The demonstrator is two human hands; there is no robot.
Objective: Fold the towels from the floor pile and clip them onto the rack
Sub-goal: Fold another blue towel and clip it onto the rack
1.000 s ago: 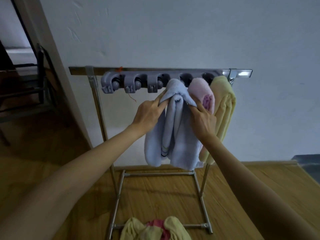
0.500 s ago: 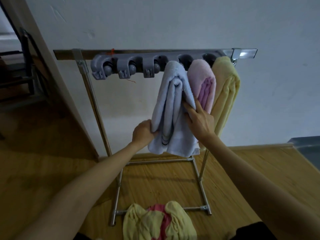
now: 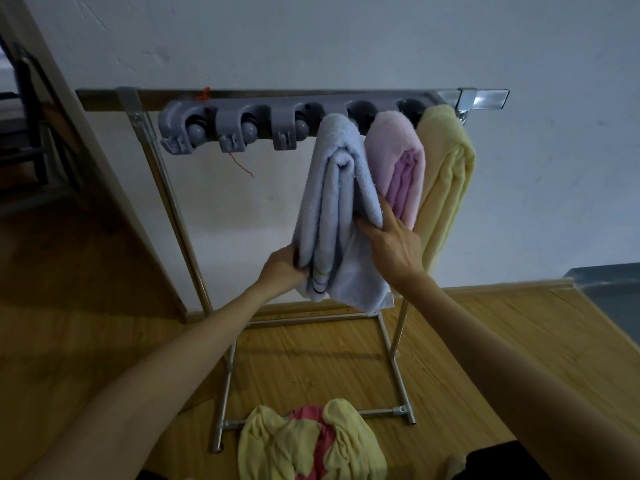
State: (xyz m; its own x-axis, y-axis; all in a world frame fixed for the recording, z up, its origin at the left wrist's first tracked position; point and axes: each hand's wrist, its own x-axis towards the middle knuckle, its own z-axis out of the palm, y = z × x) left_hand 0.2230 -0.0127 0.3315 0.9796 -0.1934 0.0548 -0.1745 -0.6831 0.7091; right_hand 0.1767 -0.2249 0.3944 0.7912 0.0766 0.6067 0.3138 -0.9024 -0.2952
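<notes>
Gripping blue towel (image 3: 332, 209): left hand (image 3: 282, 271) low, right hand (image 3: 394, 249) beside.

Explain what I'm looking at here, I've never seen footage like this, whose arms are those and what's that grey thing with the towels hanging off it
There is no robot here. The picture comes from a wide-angle camera worn on a person's head, looking forward and down, so the two bare arms belong to the wearer.

The grey thing is a strip of clips fixed to a metal rack that stands on a wooden floor against a white wall. Three folded towels hang from it: a blue towel, a pink towel and a yellow towel. Three clips to the left are free.

The left hand grips the blue towel's lower edge. The right hand has its fingers tucked into that towel's side fold. On the floor below lies a pile of unfolded yellow and pink towels.
</notes>
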